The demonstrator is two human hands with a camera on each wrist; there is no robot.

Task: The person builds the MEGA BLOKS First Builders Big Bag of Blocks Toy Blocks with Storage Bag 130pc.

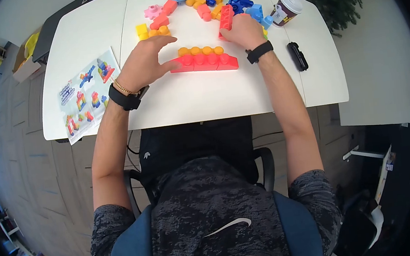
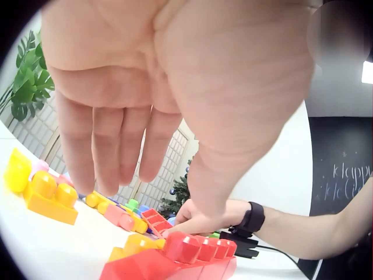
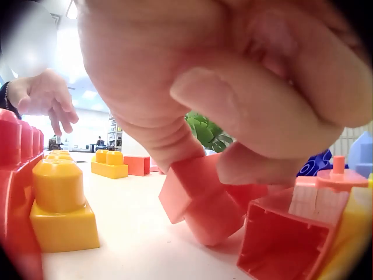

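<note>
My left hand (image 1: 140,64) (image 2: 134,76) is held with its fingers extended and thumb apart, around the left end of a red row of blocks (image 1: 204,64) (image 2: 198,256); it holds nothing. Along the far side of that row lies a yellow-orange block with several knobs (image 1: 201,51) (image 3: 61,192). Farther back, my right hand (image 1: 246,31) (image 3: 233,87) pinches a long red block (image 1: 226,21) (image 3: 201,201) between thumb and fingers, tilted in the right wrist view. In the left wrist view, that block's hollow underside shows. The curled fingers partly hide it.
Loose blocks, blue, orange, pink and green, form an arc at the back, with yellow blocks (image 1: 142,32) at its left end. A printed sheet (image 1: 88,95) lies on the left. A lidded cup (image 1: 286,9) and a black case (image 1: 298,56) stand or lie at the right.
</note>
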